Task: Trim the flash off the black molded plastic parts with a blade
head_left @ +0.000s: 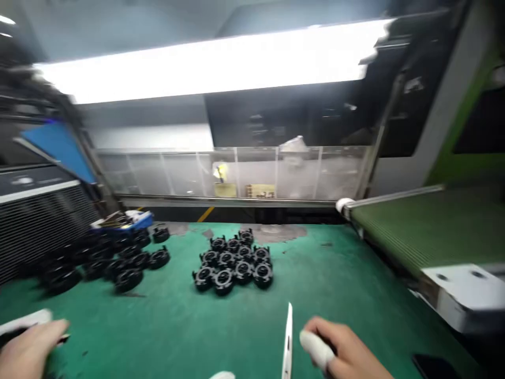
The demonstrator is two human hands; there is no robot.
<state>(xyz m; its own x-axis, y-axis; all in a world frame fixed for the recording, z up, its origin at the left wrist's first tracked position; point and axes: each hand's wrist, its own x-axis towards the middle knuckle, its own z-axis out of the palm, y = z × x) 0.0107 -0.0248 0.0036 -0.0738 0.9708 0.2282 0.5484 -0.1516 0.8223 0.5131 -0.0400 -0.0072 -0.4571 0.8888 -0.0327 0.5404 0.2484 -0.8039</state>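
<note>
My left hand (33, 345) is at the bottom left edge, blurred, with a white finger cover and its fingers closed around something dark that I cannot make out. Low on the right, my right hand (343, 347) has curled fingers and a white-covered fingertip; a dark bit shows between them, too small to name. Just left of it, a narrow white pointed piece (288, 345) with a small slot stands apart from the fingers. Several black ring-shaped parts (223, 279) sit grouped in rows at mid-table. More black parts (128, 279) are heaped at the left.
The worktop (169, 326) is green. A blue tray (124, 226) holds small items at the back left. Along the right runs a green conveyor (426, 226), with a white box (461, 289) near it. A dark flat object (434, 366) lies bottom right. A bright lamp (216, 63) hangs above.
</note>
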